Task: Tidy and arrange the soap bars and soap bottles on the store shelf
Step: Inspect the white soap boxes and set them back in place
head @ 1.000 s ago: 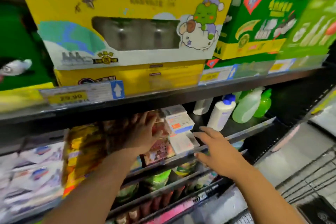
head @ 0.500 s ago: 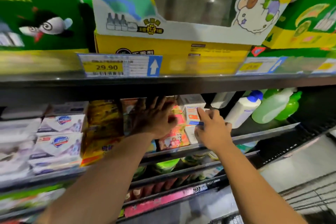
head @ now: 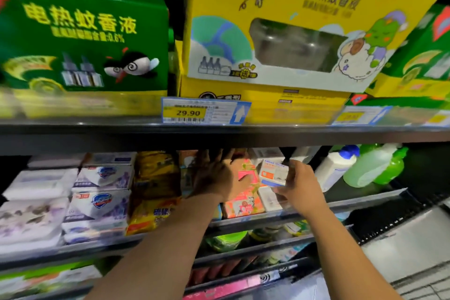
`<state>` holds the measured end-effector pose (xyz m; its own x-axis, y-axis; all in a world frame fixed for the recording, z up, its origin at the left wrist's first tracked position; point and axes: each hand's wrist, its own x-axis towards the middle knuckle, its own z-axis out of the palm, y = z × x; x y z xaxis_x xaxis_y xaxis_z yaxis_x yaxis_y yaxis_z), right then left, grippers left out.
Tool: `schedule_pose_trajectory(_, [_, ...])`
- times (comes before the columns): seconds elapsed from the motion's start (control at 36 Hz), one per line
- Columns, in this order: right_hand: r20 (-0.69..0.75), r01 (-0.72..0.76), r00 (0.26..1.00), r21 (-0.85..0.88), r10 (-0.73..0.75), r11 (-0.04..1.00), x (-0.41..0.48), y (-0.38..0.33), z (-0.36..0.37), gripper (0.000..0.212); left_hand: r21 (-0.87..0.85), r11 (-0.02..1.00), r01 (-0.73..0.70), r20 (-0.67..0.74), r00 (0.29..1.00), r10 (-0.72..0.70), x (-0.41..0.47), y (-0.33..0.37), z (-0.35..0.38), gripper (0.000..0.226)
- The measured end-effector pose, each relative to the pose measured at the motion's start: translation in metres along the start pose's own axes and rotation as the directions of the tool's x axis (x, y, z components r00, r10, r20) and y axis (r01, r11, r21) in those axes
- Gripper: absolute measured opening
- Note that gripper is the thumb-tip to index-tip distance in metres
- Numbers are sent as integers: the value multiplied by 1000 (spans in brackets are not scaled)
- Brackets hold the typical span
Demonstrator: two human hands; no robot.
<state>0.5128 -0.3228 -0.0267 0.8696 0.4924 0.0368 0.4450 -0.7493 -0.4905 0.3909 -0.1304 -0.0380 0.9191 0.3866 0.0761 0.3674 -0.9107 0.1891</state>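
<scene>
On the middle shelf (head: 341,204) my right hand (head: 300,185) grips a white soap box (head: 271,173) with an orange patch, lifted a little off the white boxes under it. My left hand (head: 215,178) lies with straight fingers against the pink and orange soap boxes (head: 244,202), reaching toward the back. To the right stand a white bottle with a blue cap (head: 334,168) and two green soap bottles (head: 376,165). To the left are yellow soap packs (head: 153,192) and white soap packs with a blue shield logo (head: 102,200).
The upper shelf edge (head: 219,134) hangs low just above my hands and carries a 29.90 price tag (head: 202,111). Large green (head: 80,39) and yellow (head: 292,24) boxes stand on it. Lower shelves hold more packs (head: 226,241). The floor (head: 411,246) lies at the right.
My right hand reached from the shelf rail to the white soap box, closed round it and raised it. My left hand stays on the pink boxes. The camera turned left.
</scene>
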Motion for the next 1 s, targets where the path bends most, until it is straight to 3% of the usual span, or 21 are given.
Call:
schedule_pose_trajectory(0.14, [-138, 22, 990, 53, -14, 998, -28, -17, -12, 65, -84, 996, 5, 42, 999, -2, -3, 1, -6, 67])
schedule_pose_trajectory(0.25, [-183, -3, 983, 150, 30, 989, -48, -20, -17, 66, -165, 986, -21, -8, 1000, 20, -2, -3, -9, 65])
schedule_pose_trajectory(0.31, [-201, -6, 978, 225, 53, 974, -57, -21, -19, 67, -314, 949, -19, -8, 1000, 17, -3, -4, -9, 73])
schedule_pose_trajectory(0.39, [-171, -35, 979, 392, 110, 919, -69, -22, -22, 65, -675, 737, 28, 117, 991, 69, -4, -7, -8, 81])
schedule_pose_trajectory(0.47, [-62, -104, 983, 580, 172, 808, -83, -29, -29, 53, -815, 579, 11, 128, 979, 161, -23, 3, -39, 82])
schedule_pose_trajectory(0.56, [88, -201, 974, 762, 209, 615, -100, -38, -36, 36, -884, 450, -125, 35, 943, 331, -52, 15, -51, 84])
schedule_pose_trajectory(0.61, [188, -258, 962, 859, 197, 442, -109, -45, -37, 33, -869, 449, -208, -43, 936, 350, -72, 24, -47, 81])
schedule_pose_trajectory(0.67, [263, -310, 949, 881, 176, 356, -118, -51, -37, 36, -841, 465, -276, -128, 937, 325, -84, 28, -37, 74])
schedule_pose_trajectory(0.78, [355, -371, 928, 864, 111, 341, -130, -59, -35, 36, -974, 223, -47, -17, 990, 137, -98, 29, -26, 56])
schedule_pose_trajectory(0.86, [383, -358, 924, 851, 11, 384, -138, -60, -34, 38, -997, 72, -17, -12, 998, 65, -105, 23, -28, 33])
schedule_pose_trajectory(0.92, [337, -299, 941, 864, -26, 405, -142, -63, -32, 36, -1000, -23, 14, 13, 999, 39, -111, 20, -32, 25])
schedule_pose_trajectory(1.0, [238, -225, 971, 891, 17, 395, -143, -69, -28, 32, -995, -83, 53, 50, 998, 39, -118, 19, -35, 27])
